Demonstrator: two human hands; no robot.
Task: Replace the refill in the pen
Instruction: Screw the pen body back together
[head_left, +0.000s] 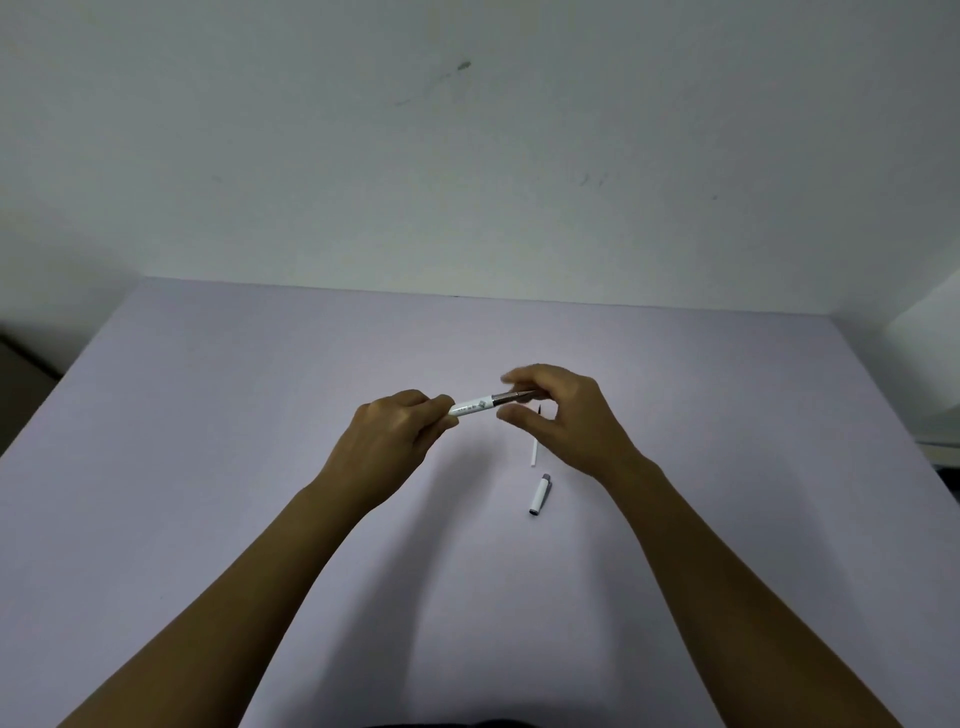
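Head view — I note my left hand (400, 423) clenched on the pen (475, 405), its axis running left-right; right hand (558, 410) fingertips pinch its tip section — refill (534, 453) lies nearer the right.

I held the white plastic pen barrel (471, 406) above the lavender tabletop (208, 415), my left hand (392, 431) at its left end, my right hand (563, 415) at its right. The thin white refill tube (535, 453) lay beneath my right hand, the short white pen cap (540, 496) just nearer me.
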